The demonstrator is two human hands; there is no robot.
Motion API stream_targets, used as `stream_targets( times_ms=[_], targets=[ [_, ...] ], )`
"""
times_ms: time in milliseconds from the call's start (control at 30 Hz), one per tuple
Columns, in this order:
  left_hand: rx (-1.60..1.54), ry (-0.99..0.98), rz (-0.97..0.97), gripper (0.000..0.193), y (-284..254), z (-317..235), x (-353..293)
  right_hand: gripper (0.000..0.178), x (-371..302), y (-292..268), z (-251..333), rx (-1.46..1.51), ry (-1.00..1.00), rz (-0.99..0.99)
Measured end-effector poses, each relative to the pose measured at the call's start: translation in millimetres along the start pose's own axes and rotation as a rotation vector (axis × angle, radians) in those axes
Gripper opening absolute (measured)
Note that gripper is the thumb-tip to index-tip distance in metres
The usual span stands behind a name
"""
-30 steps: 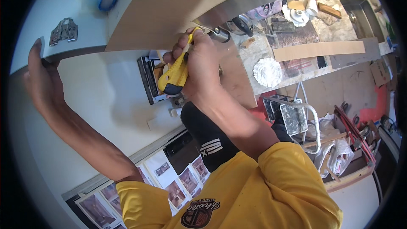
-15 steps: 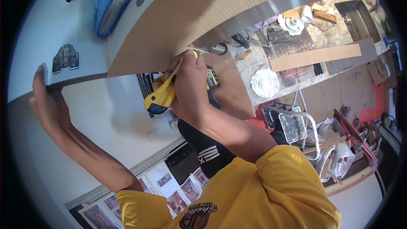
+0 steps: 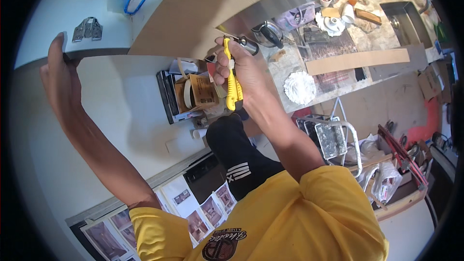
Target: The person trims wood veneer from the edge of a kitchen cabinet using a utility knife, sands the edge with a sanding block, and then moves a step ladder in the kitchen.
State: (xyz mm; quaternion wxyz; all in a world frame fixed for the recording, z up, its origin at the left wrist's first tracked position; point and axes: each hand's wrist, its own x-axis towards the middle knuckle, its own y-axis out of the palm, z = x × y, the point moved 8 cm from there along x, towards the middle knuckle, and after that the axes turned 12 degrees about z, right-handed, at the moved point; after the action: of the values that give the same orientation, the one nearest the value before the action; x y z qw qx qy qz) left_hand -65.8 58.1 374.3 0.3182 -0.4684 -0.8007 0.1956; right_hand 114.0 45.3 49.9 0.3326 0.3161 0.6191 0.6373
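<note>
My right hand (image 3: 241, 67) is closed round a yellow utility knife (image 3: 232, 79). The knife's upper end lies close to the lower edge of a wood-grain cabinet panel (image 3: 179, 24), beside a metal strip. Over at the left, my left hand (image 3: 63, 75) grips the lower edge of a white cabinet panel (image 3: 46, 38). One finger lies on the panel's face, and the other fingers are partly hidden below the edge. A metal hinge plate (image 3: 88, 30) is fixed to the white panel near that hand.
Below the panels is a box of odds and ends (image 3: 193, 92). To the right, a cluttered counter bears a kettle (image 3: 268, 34), a wooden strip (image 3: 357, 62) and a sink (image 3: 408, 24). A step ladder (image 3: 333, 137) stands beyond my right arm. Printed pictures (image 3: 104, 241) lie at lower left.
My right hand has tilted back and moved slightly right, turning the utility knife more upright. The box behind it now shows. My left hand stays at the panel edge as the view shifts.
</note>
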Motion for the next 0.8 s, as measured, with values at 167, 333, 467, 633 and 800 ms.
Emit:
stream_targets(
  times_ms=[167,333,467,633,800],
  targets=[
    [0.065,-0.033,-0.027,0.048,-4,-1,0,0.015,-37,-186,-19,0.316,-0.042,-0.423],
    [0.035,-0.026,-0.015,0.052,-15,14,8,0.020,-86,-119,-13,-0.130,0.088,-0.281],
    [0.048,-0.016,-0.014,0.052,-9,8,10,0.030,-55,-40,1,-0.270,0.009,-0.056],
    [0.023,-0.003,-0.037,0.050,-13,7,11,0.030,-31,-19,1,-0.269,-0.006,-0.014],
    [0.057,0.021,-0.033,0.050,-16,8,12,0.029,-23,-20,0,-0.242,-0.040,-0.033]
  ],
)
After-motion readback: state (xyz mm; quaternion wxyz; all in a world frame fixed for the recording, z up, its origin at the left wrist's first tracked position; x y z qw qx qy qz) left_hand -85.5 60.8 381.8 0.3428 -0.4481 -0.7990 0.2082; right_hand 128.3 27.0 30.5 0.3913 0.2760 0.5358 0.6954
